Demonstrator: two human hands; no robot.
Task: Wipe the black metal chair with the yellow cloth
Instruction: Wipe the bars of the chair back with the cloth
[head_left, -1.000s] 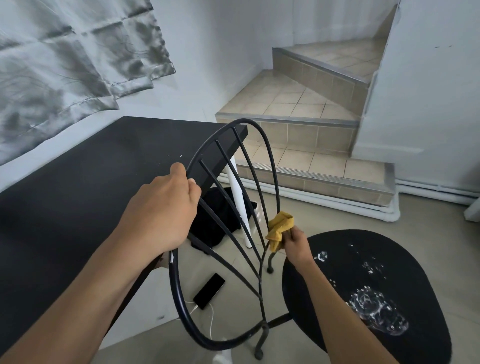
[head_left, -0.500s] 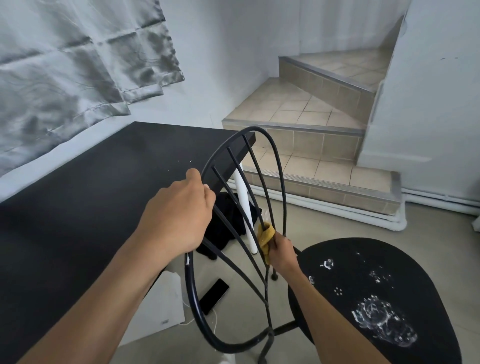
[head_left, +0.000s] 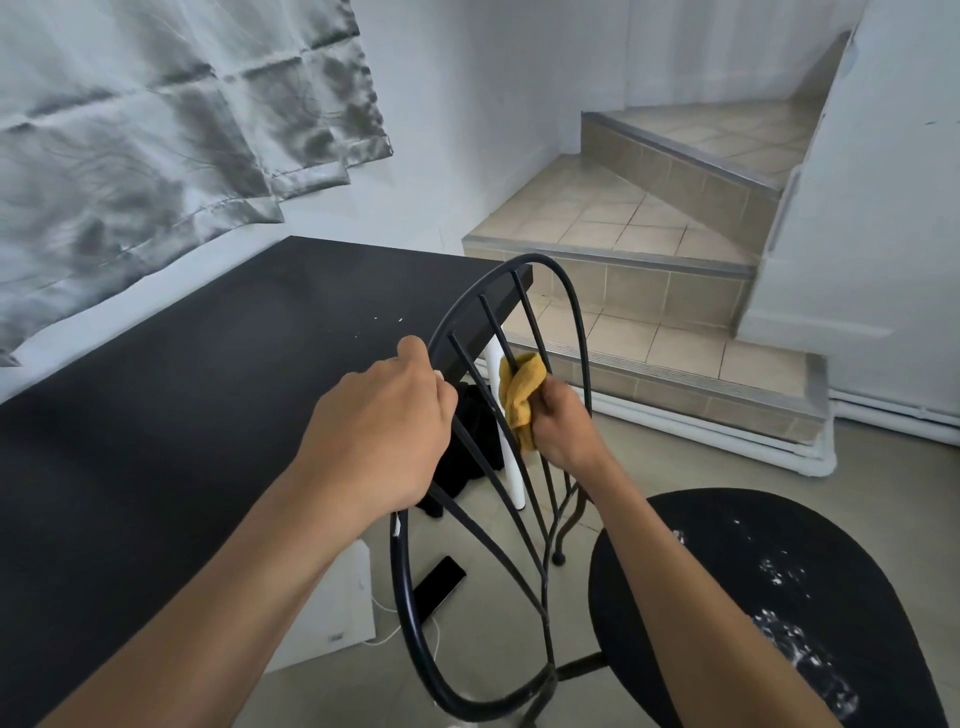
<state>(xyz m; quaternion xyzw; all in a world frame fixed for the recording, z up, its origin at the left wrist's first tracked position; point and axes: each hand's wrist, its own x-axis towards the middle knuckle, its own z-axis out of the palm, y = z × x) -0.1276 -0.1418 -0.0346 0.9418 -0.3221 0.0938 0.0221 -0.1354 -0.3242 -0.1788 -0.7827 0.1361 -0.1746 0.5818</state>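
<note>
Right hand (head_left: 563, 428) grips the yellow cloth (head_left: 519, 395), bunched around a backrest spindle (head_left: 525, 317); left hand (head_left: 384, 436) is curled around the backrest rim of the black metal chair (head_left: 737, 561). Over the last second the cloth has travelled up the spindle, from just above the seat (head_left: 779, 519) to well above it: this stroke looks nearly complete, and other spindles probably remain. The chair faces the person's right; the backrest's long axis rises upright from the seat
</note>
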